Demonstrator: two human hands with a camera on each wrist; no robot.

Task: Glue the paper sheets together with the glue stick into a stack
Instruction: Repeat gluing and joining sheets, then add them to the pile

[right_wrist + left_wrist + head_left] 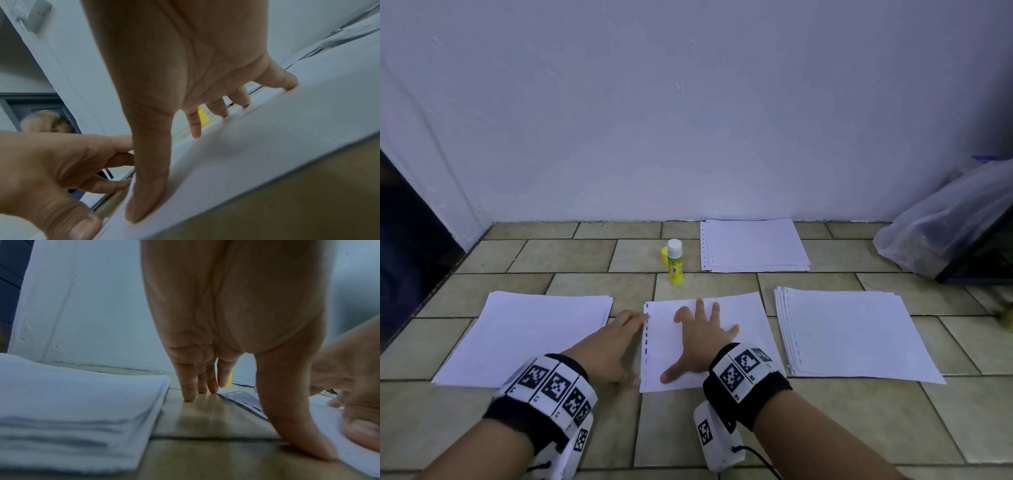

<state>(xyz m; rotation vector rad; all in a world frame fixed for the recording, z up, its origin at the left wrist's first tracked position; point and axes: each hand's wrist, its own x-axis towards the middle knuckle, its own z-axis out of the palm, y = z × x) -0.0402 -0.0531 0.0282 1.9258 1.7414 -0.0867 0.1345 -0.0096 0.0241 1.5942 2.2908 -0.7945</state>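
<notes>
The punched sheet is being pressed flat on the tiled floor by the splayed right hand, while its left edge is being squared by the flat, open left hand. Being thin, limp and slippery, it is best slid by an edge. The uncapped glue stick is standing just beyond.

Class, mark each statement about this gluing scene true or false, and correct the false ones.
1. The right hand lies flat with fingers spread on the middle sheet. True.
2. The glue stick lies on its side. False: it stands upright on the tiled floor.
3. The yellow cap is on the glue stick. False: it lies on the floor beside the stick.
4. The left hand touches the punched left edge of the middle sheet. True.
5. The left hand holds the glue stick. False: neither hand holds it.
</notes>
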